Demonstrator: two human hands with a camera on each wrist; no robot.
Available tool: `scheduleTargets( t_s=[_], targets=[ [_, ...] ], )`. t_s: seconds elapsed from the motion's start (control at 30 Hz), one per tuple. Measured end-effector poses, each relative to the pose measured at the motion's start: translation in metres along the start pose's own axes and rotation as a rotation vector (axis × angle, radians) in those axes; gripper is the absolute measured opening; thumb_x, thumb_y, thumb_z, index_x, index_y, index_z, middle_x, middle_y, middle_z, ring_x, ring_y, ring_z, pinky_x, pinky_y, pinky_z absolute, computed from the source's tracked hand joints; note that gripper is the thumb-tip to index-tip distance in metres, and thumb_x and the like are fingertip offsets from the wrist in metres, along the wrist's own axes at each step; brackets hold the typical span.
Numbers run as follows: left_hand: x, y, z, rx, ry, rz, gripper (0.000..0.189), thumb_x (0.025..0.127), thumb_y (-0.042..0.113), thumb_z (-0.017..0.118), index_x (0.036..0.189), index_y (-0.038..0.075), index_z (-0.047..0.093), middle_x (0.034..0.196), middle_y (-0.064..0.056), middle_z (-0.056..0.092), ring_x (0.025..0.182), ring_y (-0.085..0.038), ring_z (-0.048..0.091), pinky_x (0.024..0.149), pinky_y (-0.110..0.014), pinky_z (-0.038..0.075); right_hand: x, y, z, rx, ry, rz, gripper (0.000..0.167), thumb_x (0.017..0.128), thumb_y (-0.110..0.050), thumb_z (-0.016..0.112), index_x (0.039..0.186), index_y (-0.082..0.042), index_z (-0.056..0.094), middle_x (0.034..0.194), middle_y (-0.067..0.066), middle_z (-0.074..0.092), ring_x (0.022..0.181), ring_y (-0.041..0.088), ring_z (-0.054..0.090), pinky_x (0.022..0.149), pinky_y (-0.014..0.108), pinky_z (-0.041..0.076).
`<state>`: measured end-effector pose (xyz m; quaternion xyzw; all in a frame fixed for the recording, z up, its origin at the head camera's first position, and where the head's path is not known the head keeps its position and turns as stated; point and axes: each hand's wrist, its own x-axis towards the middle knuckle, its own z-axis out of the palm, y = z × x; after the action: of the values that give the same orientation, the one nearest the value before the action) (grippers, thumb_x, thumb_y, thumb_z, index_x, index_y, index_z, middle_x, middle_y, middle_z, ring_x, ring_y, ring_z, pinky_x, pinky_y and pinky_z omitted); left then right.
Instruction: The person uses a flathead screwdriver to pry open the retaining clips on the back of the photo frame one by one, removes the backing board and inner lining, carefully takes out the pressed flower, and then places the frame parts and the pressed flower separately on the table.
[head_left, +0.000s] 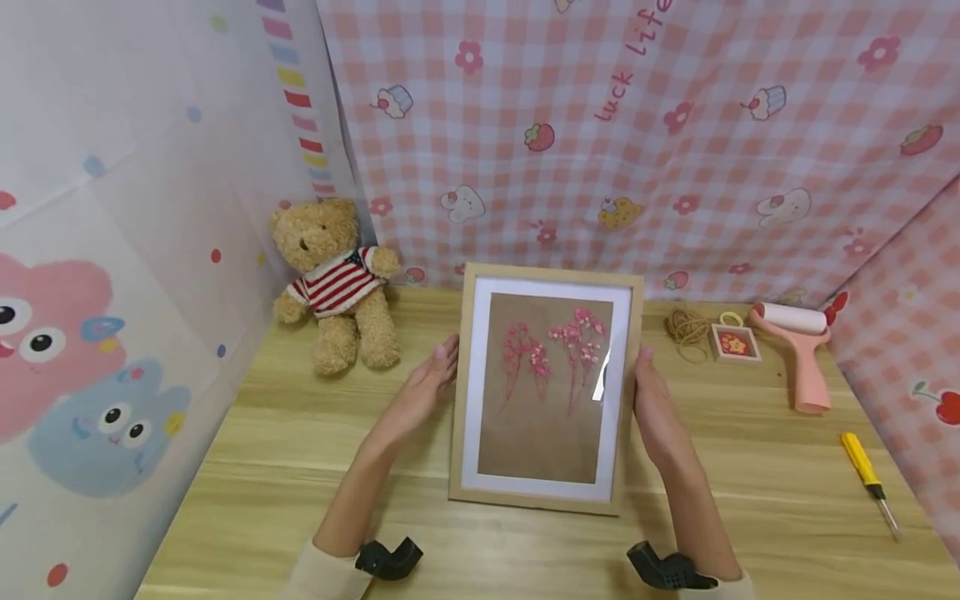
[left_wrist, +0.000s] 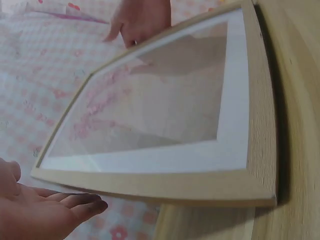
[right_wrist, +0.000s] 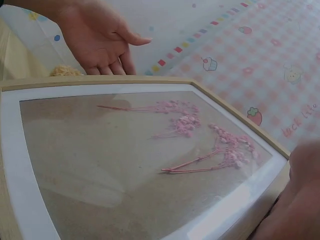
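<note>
A light-wood picture frame (head_left: 459, 400) with a white mat shows pink dried flowers (head_left: 576, 337) on a brown backing under clear glazing. Its face tilts upward, and its lower edge sits at the wooden tabletop. My left hand (head_left: 423, 392) is at the frame's left side, palm turned toward it. In the left wrist view, the left fingers (left_wrist: 82, 205) are straight, their tips right by the wooden edge. On the opposite side, my right hand (head_left: 660, 408) lies along the right edge, its thumb pointing up and its other fingers mostly hidden from above.
A teddy bear (head_left: 337, 287) in a striped sweater sits at the back left. To the right are twine (head_left: 686, 327), a small square box (head_left: 736, 342) with a star, a pink-handled lint roller (head_left: 806, 358) and a yellow screwdriver (head_left: 862, 462). Patterned cloth (head_left: 525, 183) hangs behind.
</note>
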<state>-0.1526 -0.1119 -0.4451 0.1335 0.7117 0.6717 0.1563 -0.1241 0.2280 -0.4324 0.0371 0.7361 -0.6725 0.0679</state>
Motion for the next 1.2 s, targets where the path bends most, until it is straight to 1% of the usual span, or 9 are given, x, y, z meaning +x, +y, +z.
scheduleTargets(
  t_s=[0.23,0.33,0.47,0.57,0.67,0.73,0.87,1.0,1.2],
  targets=[
    [-0.002,0.002,0.009,-0.024,0.000,-0.057,0.076,0.120,0.048,0.013,0.174,-0.005,0.010,0.182,-0.026,0.012,0.168,-0.044,0.017,0.137,-0.055,0.017,0.003,0.004,0.003,0.140,-0.039,-0.035,0.081,0.116,-0.056,0.007,0.171,-0.003,-0.018,0.181,0.010,-0.027,0.164,0.025,-0.031,0.132,0.046,-0.022],
    [0.003,-0.003,0.016,-0.053,0.003,-0.075,0.083,0.118,0.055,0.016,0.173,-0.006,0.006,0.182,-0.027,0.006,0.169,-0.046,0.008,0.137,-0.058,0.010,0.005,0.005,0.001,0.182,-0.044,0.007,0.083,0.115,-0.059,0.007,0.169,-0.005,-0.024,0.178,0.006,-0.034,0.162,0.024,-0.037,0.130,0.047,-0.026],
    [0.007,-0.024,0.021,-0.069,0.045,-0.108,0.097,0.113,0.069,0.023,0.174,-0.004,0.000,0.183,-0.025,-0.005,0.170,-0.044,-0.007,0.136,-0.059,-0.004,0.008,0.007,0.002,0.241,-0.024,0.101,0.085,0.113,-0.064,0.010,0.168,-0.011,-0.029,0.173,-0.001,-0.041,0.159,0.021,-0.041,0.128,0.048,-0.029],
    [0.010,-0.039,0.021,-0.059,0.067,-0.124,0.103,0.110,0.076,0.023,0.174,0.000,-0.003,0.183,-0.024,-0.009,0.169,-0.045,-0.013,0.134,-0.062,-0.009,0.010,0.007,0.006,0.275,0.006,0.123,0.086,0.112,-0.065,0.012,0.168,-0.013,-0.027,0.173,-0.003,-0.040,0.159,0.018,-0.040,0.129,0.045,-0.028],
    [0.006,-0.031,0.024,-0.063,0.079,-0.133,0.103,0.109,0.077,0.022,0.175,0.003,-0.006,0.183,-0.022,-0.011,0.169,-0.044,-0.015,0.132,-0.065,-0.012,0.011,0.004,0.009,0.308,0.038,0.102,0.085,0.113,-0.065,0.012,0.169,-0.013,-0.026,0.174,-0.004,-0.040,0.159,0.016,-0.040,0.129,0.040,-0.028],
    [0.001,-0.019,0.026,-0.063,0.081,-0.133,0.101,0.110,0.076,0.021,0.175,0.005,-0.008,0.183,-0.020,-0.013,0.169,-0.042,-0.017,0.132,-0.065,-0.013,0.010,0.001,0.011,0.332,0.058,0.084,0.085,0.113,-0.065,0.012,0.169,-0.014,-0.027,0.174,-0.004,-0.040,0.159,0.015,-0.041,0.128,0.039,-0.029],
    [-0.004,-0.007,0.027,-0.063,0.088,-0.104,0.089,0.113,0.068,0.016,0.176,0.010,-0.009,0.184,-0.016,-0.014,0.170,-0.038,-0.016,0.134,-0.063,-0.013,0.009,-0.004,0.015,0.363,0.090,0.051,0.085,0.112,-0.064,0.008,0.167,-0.012,-0.030,0.173,0.000,-0.041,0.159,0.018,-0.041,0.127,0.039,-0.030],
    [-0.004,-0.004,0.030,-0.051,0.095,-0.075,0.083,0.114,0.065,0.014,0.177,0.015,-0.008,0.185,-0.011,-0.013,0.171,-0.034,-0.014,0.135,-0.062,-0.011,0.007,-0.007,0.019,0.410,0.167,0.012,0.081,0.112,-0.061,0.005,0.167,-0.014,-0.032,0.175,0.000,-0.039,0.161,0.016,-0.037,0.129,0.033,-0.027],
    [-0.001,-0.003,0.032,-0.116,0.093,0.063,0.106,0.101,0.086,0.010,0.176,0.015,-0.012,0.184,-0.009,-0.018,0.169,-0.036,-0.021,0.133,-0.068,-0.012,0.004,-0.006,0.027,0.492,0.248,-0.078,0.076,0.112,-0.058,0.001,0.163,-0.019,-0.041,0.173,-0.001,-0.044,0.161,0.014,-0.038,0.128,0.028,-0.027]
  ],
)
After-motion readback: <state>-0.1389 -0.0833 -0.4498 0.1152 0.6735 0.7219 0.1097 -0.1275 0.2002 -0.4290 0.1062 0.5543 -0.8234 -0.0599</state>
